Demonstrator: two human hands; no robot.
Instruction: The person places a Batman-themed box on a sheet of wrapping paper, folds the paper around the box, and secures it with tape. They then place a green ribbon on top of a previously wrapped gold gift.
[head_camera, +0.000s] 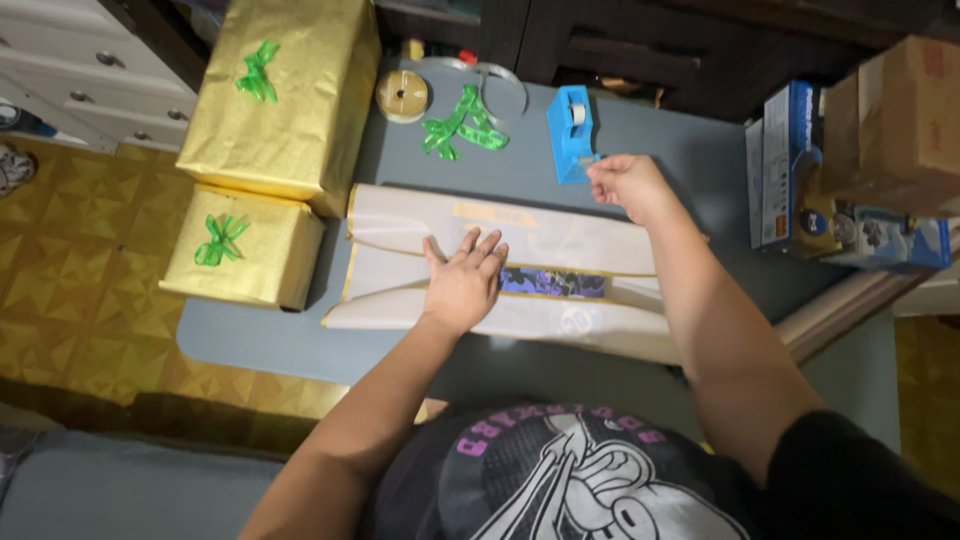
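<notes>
My left hand (463, 281) lies flat, fingers spread, on the white underside of a sheet of wrapping paper (560, 235) folded over a flat box. A strip of the box's dark printed face (553, 283) shows between the paper flaps. My right hand (622, 184) is pinched at the front of a blue tape dispenser (571, 132), at the clear tape end; the strip itself is too small to make out. All of this rests on a grey-blue table (270, 340).
Two gold-wrapped boxes with green bows, one large (285, 90) and one small (245, 245), stand at the table's left. A gold ribbon spool (402, 96), a loose green ribbon (462, 125), a clear tape ring (500, 85) lie at the back. Cardboard and printed boxes (860, 160) stack at right.
</notes>
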